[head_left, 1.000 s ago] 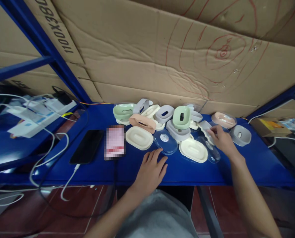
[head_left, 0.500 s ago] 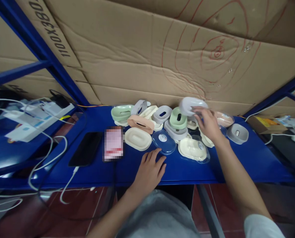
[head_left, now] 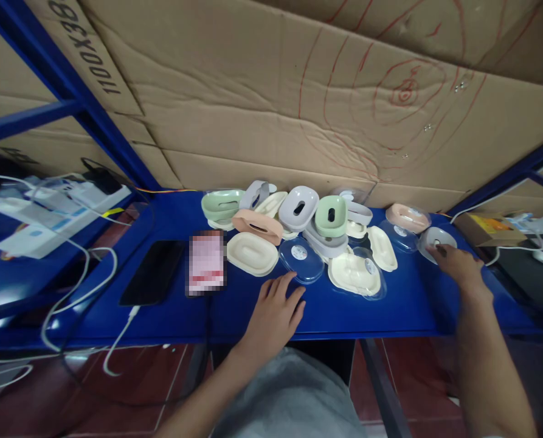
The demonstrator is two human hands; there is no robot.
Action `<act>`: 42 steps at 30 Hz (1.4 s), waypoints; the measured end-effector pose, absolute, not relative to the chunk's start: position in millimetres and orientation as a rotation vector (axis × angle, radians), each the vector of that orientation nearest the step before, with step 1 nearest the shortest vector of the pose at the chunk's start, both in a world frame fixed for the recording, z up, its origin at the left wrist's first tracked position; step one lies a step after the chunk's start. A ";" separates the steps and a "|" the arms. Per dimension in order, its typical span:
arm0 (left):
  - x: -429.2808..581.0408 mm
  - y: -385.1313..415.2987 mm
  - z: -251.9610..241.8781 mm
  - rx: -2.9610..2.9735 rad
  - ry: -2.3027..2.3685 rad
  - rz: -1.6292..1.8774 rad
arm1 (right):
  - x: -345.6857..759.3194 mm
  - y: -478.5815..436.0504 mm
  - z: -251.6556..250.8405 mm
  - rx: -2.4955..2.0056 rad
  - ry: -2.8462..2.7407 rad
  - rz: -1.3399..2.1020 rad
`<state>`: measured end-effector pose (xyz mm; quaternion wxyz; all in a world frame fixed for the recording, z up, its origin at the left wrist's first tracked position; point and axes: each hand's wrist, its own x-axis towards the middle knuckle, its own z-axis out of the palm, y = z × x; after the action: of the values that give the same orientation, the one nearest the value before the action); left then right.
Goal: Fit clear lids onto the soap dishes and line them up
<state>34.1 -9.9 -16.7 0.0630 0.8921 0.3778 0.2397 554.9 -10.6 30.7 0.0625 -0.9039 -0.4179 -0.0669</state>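
Right hand (head_left: 461,264): low over the grey oval dish (head_left: 443,235) at the right end of the bench (head_left: 353,316), arm outstretched to reach it; fingers at the dish, firm hold or not, I cannot tell. Left hand (head_left: 272,309): empty, fingers loosely spread beside the clear lid (head_left: 302,261), seemingly resting. Green slotted dish (head_left: 331,208): atop a second grey dish (head_left: 328,244), perhaps saving room.

Soft, rather dim light falls evenly across the creased brown cardboard wall (head_left: 216,97) beyond both hands, darkening high above the bare right hand (head_left: 460,266). Faint shadow lies beneath that hand, whose forearm looks slightly blurred. The clear oval plastic lid (head_left: 302,260) at the bare left hand's (head_left: 275,307) fingertips glints. Coarse pixels mask the pinkish rectangular screen (head_left: 206,263) farther left; wide-angle distortion stretches the outer edges.
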 end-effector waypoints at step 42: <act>32.9 -9.8 -18.6 2.704 1.138 0.722 | 472.9 85.0 53.9 -2.042 -1.798 -0.404</act>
<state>32.9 -9.8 -18.6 0.0602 0.8934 0.3759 0.2385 472.9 85.0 53.9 0.1943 -0.7282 -0.6413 -0.1440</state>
